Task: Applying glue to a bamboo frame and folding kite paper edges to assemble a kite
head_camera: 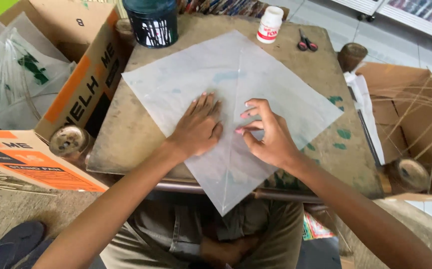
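left hand [198,128]: flat, fingers spread, pressing translucent sheet [270,79], frame centre
right hand [268,132]: pinching centre spine [236,89] just beside
spine axis: runs top-to-bottom between hands

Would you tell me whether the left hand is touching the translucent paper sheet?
Touching: the head view shows the left hand pressed flat on the translucent paper sheet.

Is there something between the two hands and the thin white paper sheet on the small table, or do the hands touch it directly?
Nothing visible stands between them. The left hand lies flat on the paper sheet, and the right hand presses on it with bent fingers beside the centre fold. The glue bottle and scissors lie apart at the table's far edge.
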